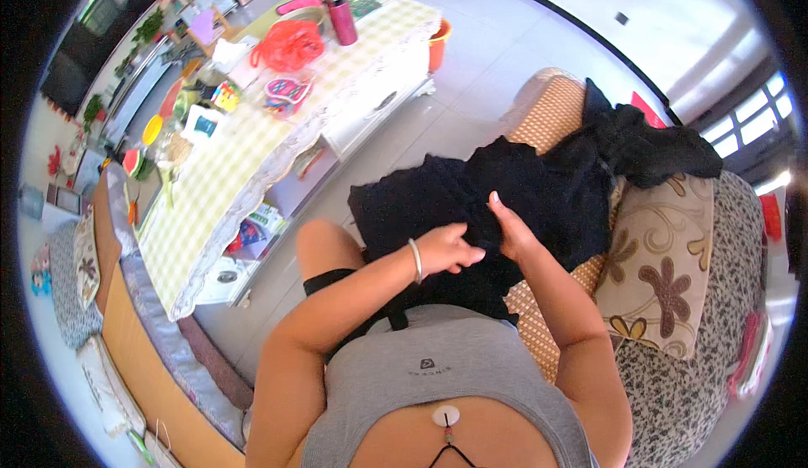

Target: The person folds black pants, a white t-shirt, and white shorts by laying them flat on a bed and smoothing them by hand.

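A black garment [421,201] lies over my lap and the woven seat, its cloth rumpled and one long part trailing to the right. My left hand [449,251], with a pale bangle at the wrist, has its fingers curled over the near part of the garment. Close beside it, my right hand [518,236] has its thumb up against the black cloth; its other fingers are mostly hidden. Both hands appear to hold the garment, though the exact grip is partly covered. Toward the right end, a bunched black piece [648,144] rests by the cushion; whether it is separate I cannot tell.
A patterned cushion [661,274] leans on the sofa arm [715,316] at right. Ahead to the left stands a table with a checked cloth [210,182], bearing a red bottle [341,15], a red plastic bag [289,45] and food. An orange bucket [438,45] stands beyond it.
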Available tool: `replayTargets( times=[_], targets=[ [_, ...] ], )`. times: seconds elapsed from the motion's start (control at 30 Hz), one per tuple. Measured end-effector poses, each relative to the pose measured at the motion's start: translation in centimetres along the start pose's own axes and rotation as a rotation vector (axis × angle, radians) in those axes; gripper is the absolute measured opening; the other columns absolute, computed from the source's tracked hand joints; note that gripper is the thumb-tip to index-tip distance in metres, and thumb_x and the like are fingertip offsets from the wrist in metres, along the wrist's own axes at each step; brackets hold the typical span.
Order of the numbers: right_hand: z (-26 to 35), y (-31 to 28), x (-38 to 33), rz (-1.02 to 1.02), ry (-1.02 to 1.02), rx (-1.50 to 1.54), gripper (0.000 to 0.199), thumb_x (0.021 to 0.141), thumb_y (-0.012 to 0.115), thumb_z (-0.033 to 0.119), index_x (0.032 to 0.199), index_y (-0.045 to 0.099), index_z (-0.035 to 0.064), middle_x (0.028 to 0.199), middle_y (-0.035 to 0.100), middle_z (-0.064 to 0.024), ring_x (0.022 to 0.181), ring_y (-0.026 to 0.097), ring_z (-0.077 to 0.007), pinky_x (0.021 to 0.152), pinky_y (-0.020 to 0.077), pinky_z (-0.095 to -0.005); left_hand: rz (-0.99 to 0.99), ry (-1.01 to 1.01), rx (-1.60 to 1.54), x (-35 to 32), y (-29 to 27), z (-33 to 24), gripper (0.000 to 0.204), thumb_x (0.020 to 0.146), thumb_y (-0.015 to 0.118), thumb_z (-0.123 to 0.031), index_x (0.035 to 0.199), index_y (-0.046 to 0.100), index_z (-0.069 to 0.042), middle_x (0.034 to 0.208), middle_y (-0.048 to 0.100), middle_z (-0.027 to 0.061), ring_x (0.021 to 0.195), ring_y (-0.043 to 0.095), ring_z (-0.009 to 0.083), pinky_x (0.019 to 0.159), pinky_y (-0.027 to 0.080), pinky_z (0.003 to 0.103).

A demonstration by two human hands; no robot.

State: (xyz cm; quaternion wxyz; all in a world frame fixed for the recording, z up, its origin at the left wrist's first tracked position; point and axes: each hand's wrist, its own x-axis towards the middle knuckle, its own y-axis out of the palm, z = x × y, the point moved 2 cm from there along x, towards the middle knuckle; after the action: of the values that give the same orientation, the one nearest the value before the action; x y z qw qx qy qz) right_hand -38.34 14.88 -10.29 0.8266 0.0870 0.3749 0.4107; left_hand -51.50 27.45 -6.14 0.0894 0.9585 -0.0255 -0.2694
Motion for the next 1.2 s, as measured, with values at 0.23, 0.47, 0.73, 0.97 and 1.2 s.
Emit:
replayTargets(
  times=[0.23,0.47,0.73,0.97,1.2],
  targets=[
    [-0.6,0.7,1.1,-0.096,-0.148,-0.547,0.074,0.069,0.073,0.012,0.129,0.040,-0.0138,0.121,0.055,-0.0221,0.109,0.055,-0.0283,0.096,0.0412,-0.0319,-0.887,0.589,0.523,-4.8,-6.5,4.8,0.040,0.073,0.069,-0.007,0.111,0.057,-0.002,0.106,0.059,0.0133,0.089,0.061,0.0233,0.074,0.052,0.033],
    [6.0,9.7,-1.0,0.196,-0.465,-0.444,0.041,0.070,0.057,-0.006,0.110,0.057,-0.0085,0.097,0.065,-0.0100,0.087,0.060,-0.0158,0.079,0.0486,-0.0282,-0.573,0.018,-0.706,-6.7,-9.3,10.2,0.063,0.076,0.071,-0.014,0.130,0.042,0.002,0.116,0.056,0.0143,0.100,0.056,0.0297,0.089,0.047,0.044],
    [13.2,0.7,-11.6,-0.124,-0.441,-0.405,0.052,0.069,0.061,0.001,0.120,0.054,-0.0049,0.105,0.065,-0.0123,0.095,0.061,-0.0206,0.089,0.0457,-0.0291,-0.204,0.196,-0.454,-6.4,-2.0,1.8,0.054,0.083,0.067,-0.014,0.130,0.043,-0.001,0.102,0.063,0.0108,0.080,0.063,0.0183,0.071,0.052,0.030],
    [3.4,-8.0,-12.1,-0.559,-0.627,-1.715,0.081,0.070,0.075,0.036,0.138,0.039,0.0084,0.141,0.034,-0.0274,0.128,0.038,-0.0401,0.104,0.0326,-0.0461,-0.196,0.000,-0.217,-4.2,-2.4,6.1,0.030,0.087,0.061,-0.016,0.113,0.057,-0.001,0.090,0.065,0.0084,0.073,0.061,0.0138,0.063,0.048,0.024],
    [5.1,-11.7,-10.1,-0.612,-0.368,-0.919,0.040,0.081,0.068,0.032,0.113,0.064,0.0077,0.126,0.054,-0.0222,0.114,0.054,-0.0326,0.094,0.0441,-0.0394,-0.292,0.057,-0.145,-7.0,-6.0,7.0,0.029,0.088,0.061,-0.019,0.112,0.058,-0.002,0.090,0.065,0.0080,0.074,0.062,0.0141,0.064,0.049,0.025]
  ],
)
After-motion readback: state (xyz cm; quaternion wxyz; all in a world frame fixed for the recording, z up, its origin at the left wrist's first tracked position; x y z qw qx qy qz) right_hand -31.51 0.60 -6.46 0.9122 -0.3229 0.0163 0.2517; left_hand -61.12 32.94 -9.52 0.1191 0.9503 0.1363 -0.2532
